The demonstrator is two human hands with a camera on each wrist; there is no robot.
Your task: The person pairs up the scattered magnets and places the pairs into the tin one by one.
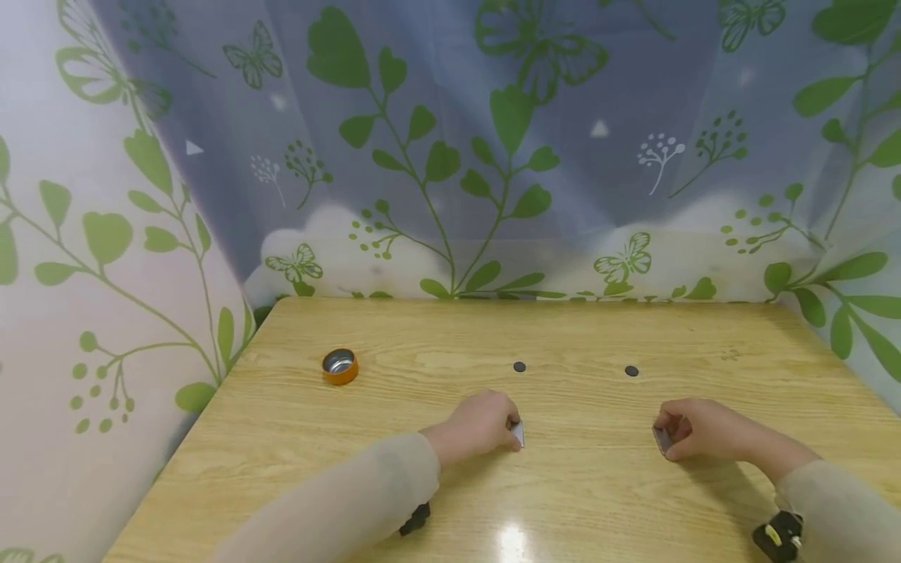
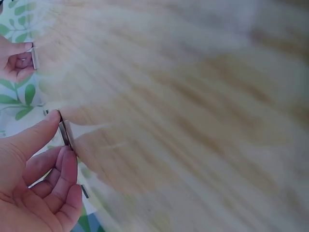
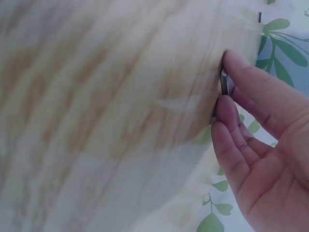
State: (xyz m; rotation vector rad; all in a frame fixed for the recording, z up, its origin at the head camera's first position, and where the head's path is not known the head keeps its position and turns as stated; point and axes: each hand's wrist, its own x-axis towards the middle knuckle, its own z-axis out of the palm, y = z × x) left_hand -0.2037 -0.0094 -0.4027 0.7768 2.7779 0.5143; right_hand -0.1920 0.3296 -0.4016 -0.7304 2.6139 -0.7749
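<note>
My left hand (image 1: 482,422) pinches a small flat silvery piece (image 1: 518,433) between thumb and fingers, low over the wooden table. To its right, my right hand (image 1: 707,430) grips a similar thin grey piece (image 1: 662,441) by its opposite edges. The wrist views show both pieces nearly edge-on, the left one (image 2: 66,133) and the right one (image 3: 224,82) each as a narrow metallic strip at the fingertips. Beyond the hands lie two dark round discs, one (image 1: 519,367) ahead of the left hand and one (image 1: 631,371) ahead of the right.
A small orange bowl (image 1: 341,375) with a shiny metal inside stands at the back left of the wooden table (image 1: 422,336). Leaf-patterned cloth (image 1: 450,234) hangs behind the table and at both sides. Black wrist devices (image 1: 778,536) sit below the sleeves.
</note>
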